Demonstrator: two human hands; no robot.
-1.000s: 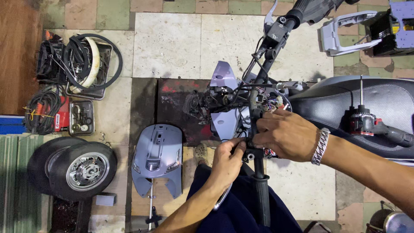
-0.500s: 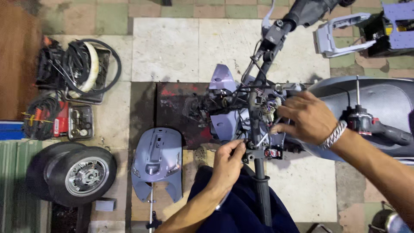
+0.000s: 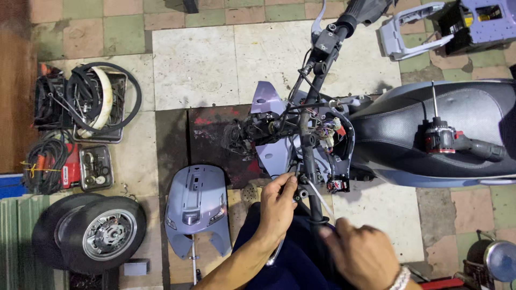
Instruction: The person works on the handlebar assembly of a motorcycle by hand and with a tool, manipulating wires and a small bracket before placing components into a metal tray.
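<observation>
Gripping the handlebar [image 3: 307,161] at frame centre, the left hand [image 3: 277,207] steadies it over the exposed wiring [image 3: 328,134]. Right hand [image 3: 363,252], lower right, is blurred; its grip cannot be told. Panel [image 3: 196,207] lies set aside, lower left.

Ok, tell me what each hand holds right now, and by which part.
The left hand grips the stripped scooter's black handlebar tube near its lower end. The right hand is blurred; whether it holds anything cannot be told.

The handlebar [image 3: 309,156] was bare dark metal, matt. The detached front panel [image 3: 196,207] looked like smooth, glossy lilac plastic. The seat [image 3: 430,113] was black textured vinyl, the floor [image 3: 215,59] worn, rough tile.
</observation>
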